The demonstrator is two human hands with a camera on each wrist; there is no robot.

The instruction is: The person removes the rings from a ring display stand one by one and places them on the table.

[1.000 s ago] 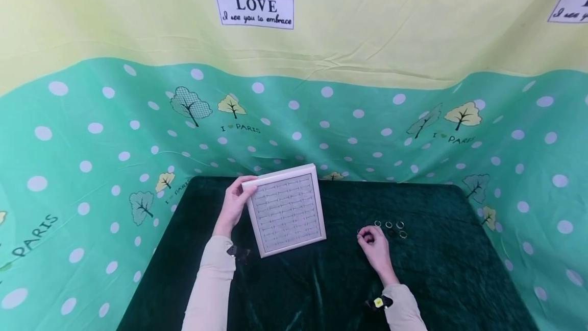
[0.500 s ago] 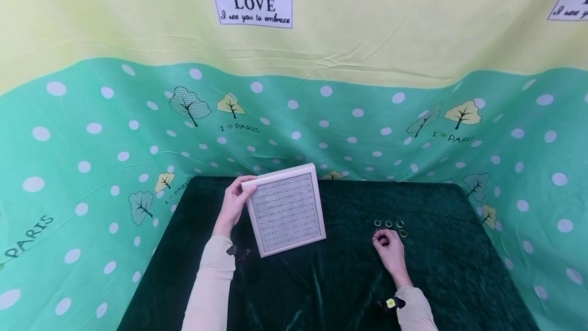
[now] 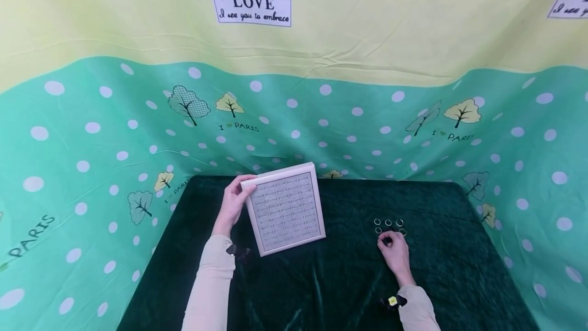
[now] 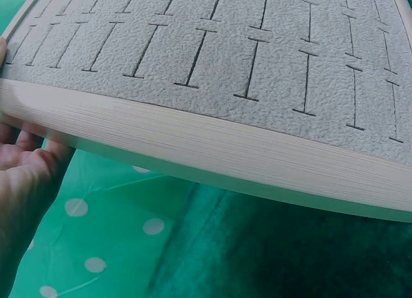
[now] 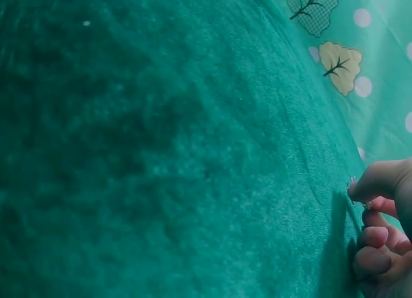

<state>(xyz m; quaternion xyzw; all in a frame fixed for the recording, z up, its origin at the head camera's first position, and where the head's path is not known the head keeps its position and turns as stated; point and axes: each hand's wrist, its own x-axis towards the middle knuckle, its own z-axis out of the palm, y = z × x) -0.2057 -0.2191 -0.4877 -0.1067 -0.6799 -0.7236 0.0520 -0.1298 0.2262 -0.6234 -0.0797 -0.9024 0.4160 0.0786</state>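
Note:
In the head view, my left hand [image 3: 232, 204] grips the upper left corner of a square ring display tray [image 3: 287, 211], thumb on its front. The tray has a pale frame and a grey slotted pad; the left wrist view shows the slots close up, with fingers [image 4: 29, 147] under the frame. My right hand [image 3: 396, 253] is low over the cloth, just in front of several rings. Its thumb and finger pinch a small glittering ring [image 5: 353, 184], mostly hidden in the right wrist view. Beyond the fingers lie a row of rings [image 3: 388, 222] and another ring [image 3: 378, 230].
A dark green velvet cloth [image 3: 349, 280] covers the table. Behind and on both sides hangs a green and yellow curtain [image 3: 294, 103] with white dots and printed trees. The tray stands tilted left of the rings, with bare cloth between.
My right hand has moved right along the front of the rings, uncovering the left ring of the nearer row. My left hand and the tray have stayed in place.

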